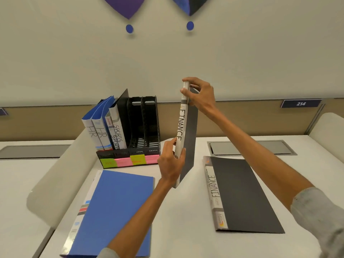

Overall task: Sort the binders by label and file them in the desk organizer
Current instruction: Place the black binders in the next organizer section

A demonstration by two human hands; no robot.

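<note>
we hold the FINANCE binder (182, 131) upright, just right of the desk organizer (143, 125) | our left hand (170, 162): fingers clamped on lower spine | right hand (200, 95): fingers clamped on top end

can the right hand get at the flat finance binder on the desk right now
Probably not yet: the right hand grips the top of the upright FINANCE binder. The flat binder itself lies uncovered.

Bright, even overhead light; soft shadows under wall dots (129, 28); strong wide-angle bending at edges; slight softness.
</note>
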